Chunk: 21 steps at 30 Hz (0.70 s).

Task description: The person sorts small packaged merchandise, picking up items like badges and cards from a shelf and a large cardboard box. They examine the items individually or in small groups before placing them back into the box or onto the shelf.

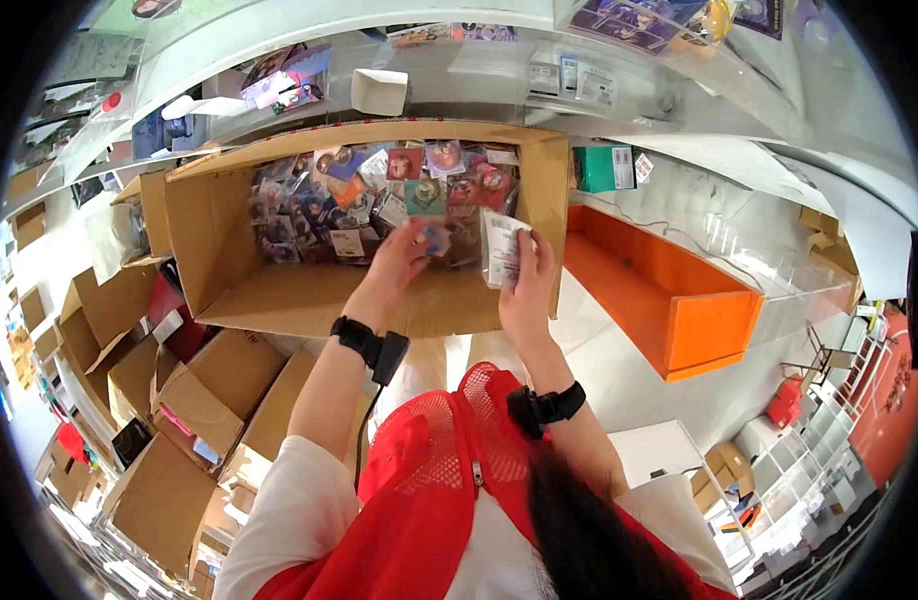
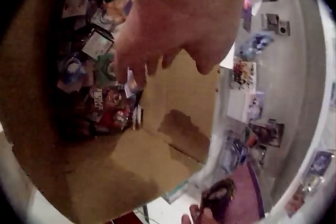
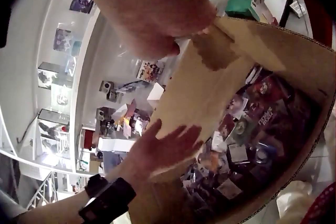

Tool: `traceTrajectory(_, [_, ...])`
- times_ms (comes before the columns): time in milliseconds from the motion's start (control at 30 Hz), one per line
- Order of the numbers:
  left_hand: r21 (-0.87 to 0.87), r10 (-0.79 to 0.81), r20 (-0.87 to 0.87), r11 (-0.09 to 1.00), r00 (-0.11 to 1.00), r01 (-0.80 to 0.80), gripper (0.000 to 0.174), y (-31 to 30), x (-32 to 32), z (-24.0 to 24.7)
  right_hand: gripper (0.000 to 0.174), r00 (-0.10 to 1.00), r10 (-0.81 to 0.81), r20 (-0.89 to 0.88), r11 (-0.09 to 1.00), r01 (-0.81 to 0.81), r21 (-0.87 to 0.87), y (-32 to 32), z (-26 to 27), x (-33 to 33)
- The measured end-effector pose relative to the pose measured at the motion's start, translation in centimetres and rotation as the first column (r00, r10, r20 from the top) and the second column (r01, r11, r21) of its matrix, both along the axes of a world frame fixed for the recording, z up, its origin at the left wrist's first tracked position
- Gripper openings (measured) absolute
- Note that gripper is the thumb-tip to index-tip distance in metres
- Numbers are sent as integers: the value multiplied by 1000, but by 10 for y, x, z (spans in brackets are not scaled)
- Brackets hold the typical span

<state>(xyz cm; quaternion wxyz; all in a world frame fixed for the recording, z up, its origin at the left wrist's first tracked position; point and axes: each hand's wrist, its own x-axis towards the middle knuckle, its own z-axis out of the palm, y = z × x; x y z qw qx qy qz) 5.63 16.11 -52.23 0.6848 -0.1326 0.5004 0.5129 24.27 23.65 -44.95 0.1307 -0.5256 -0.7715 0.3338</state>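
Observation:
My right hand (image 1: 531,285) pinches a flat, clear-wrapped packet (image 1: 501,250) with a white printed label, held upright over the right end of a cardboard box (image 1: 359,305). In the left wrist view, a dark round design and purple area (image 2: 244,195) show beside the right fingertips. My left hand (image 1: 391,268) hovers above the box's contents, fingers loosely spread in the right wrist view and holding nothing. Beneath it lies a blue round item (image 3: 266,153) in clear wrap. Around that are a green card (image 1: 424,197), red-faced packets (image 1: 479,190) and many small wrapped goods.
An orange open bin (image 1: 714,335) stands right of the box, and a green box (image 1: 604,168) sits behind it. Clear display shelves with goods and a small white container (image 1: 380,92) line the back. Open cardboard boxes (image 1: 224,380) crowd the left floor.

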Motion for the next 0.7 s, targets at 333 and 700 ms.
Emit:
traceTrajectory(333, [87, -142, -202, 983, 969, 162, 26, 9, 35, 51, 52, 827, -262, -498, 849, -48, -526, -6, -1, -9])
traceTrajectory(700, [-97, 44, -984, 673, -171, 733, 19, 9, 9, 75, 32, 750, -646, -140, -2, -185, -983, 33, -4, -10])
